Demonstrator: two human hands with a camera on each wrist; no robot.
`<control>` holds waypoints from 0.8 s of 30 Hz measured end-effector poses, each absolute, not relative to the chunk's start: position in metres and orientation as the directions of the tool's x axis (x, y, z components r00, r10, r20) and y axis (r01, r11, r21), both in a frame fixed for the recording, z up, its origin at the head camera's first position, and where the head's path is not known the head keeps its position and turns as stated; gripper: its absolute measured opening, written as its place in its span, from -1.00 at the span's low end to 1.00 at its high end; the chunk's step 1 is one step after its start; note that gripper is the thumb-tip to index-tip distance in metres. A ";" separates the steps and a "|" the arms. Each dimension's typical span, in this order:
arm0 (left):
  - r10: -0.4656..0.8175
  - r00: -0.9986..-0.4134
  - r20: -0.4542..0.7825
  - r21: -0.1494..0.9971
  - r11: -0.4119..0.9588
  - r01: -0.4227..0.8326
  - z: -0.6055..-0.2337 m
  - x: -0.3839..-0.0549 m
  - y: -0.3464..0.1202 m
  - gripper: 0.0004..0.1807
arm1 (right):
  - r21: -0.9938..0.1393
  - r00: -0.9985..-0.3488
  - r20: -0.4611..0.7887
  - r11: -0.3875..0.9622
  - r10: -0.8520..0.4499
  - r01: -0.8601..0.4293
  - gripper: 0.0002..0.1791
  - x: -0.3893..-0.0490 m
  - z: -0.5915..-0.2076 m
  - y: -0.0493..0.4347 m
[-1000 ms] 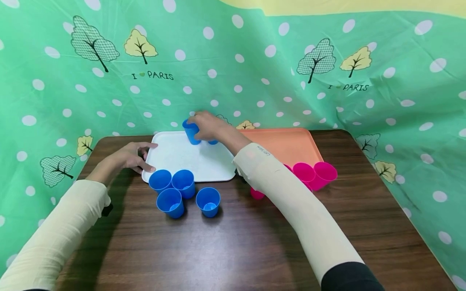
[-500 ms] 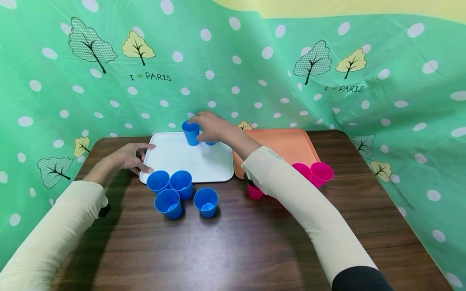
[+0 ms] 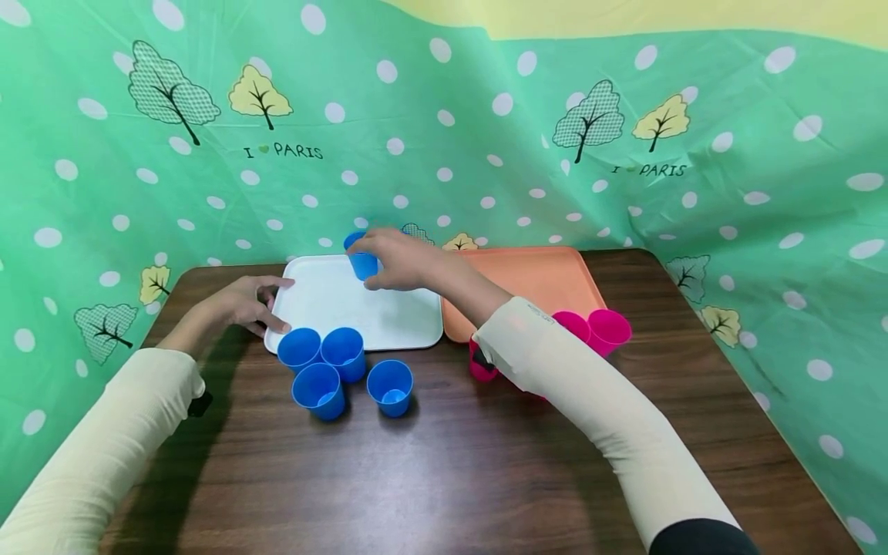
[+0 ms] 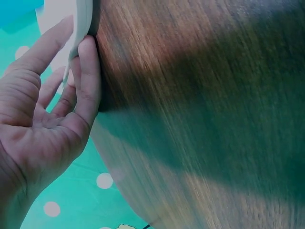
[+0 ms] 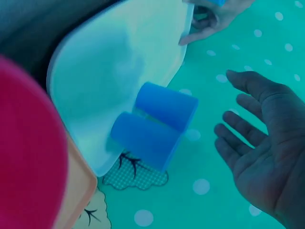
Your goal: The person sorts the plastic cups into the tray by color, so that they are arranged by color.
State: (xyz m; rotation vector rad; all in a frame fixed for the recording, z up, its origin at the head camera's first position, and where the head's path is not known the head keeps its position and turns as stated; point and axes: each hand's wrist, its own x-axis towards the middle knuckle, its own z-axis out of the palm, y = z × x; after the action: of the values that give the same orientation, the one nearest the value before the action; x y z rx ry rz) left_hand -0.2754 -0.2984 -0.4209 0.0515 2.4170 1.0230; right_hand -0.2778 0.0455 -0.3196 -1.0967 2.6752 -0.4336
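My left hand grips the left edge of a white tray, thumb and fingers at the rim in the left wrist view. Over the tray's far right part, my right hand hovers with fingers spread beside a blue cup. The right wrist view has two blue cups standing side by side at the tray's edge, apart from the fingers; one of them is hidden behind the hand in the head view. Several more blue cups stand upright on the table before the tray, one of them set apart.
An orange tray lies against the white tray's right side. Several pink cups stand in front of it, partly hidden by the right sleeve. A green dotted curtain hangs behind the dark wooden table.
The right hand has let go of the blue cup and drawn back slightly toward the right, its fingers opening. The left hand stays on the tray's edge.
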 end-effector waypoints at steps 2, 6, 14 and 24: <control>0.223 -0.869 -0.441 0.679 0.716 -0.161 -0.421 -0.275 -0.298 0.19 | -0.367 -0.690 -0.100 0.671 -0.717 -0.644 -0.35 -0.271 -0.321 0.044; 0.216 -0.869 -0.445 0.675 0.719 -0.167 -0.421 -0.274 -0.297 0.18 | -0.396 -0.662 -0.107 0.643 -0.742 -0.656 -0.37 -0.260 -0.323 0.042; 0.199 -0.870 -0.451 0.659 0.732 -0.174 -0.425 -0.277 -0.301 0.18 | -0.449 -0.596 -0.134 0.584 -0.792 -0.676 -0.39 -0.240 -0.324 0.033; 0.183 -0.869 -0.460 0.649 0.737 -0.188 -0.425 -0.279 -0.300 0.17 | -0.534 -0.519 -0.164 0.518 -0.839 -0.669 -0.42 -0.221 -0.327 0.026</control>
State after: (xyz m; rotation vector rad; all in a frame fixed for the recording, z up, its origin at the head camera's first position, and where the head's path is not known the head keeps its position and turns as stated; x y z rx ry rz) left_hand -0.2787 -0.2999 -0.4250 -0.0034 2.4323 0.9846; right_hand -0.2210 0.0256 -0.3270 -1.2413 2.3591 -0.5771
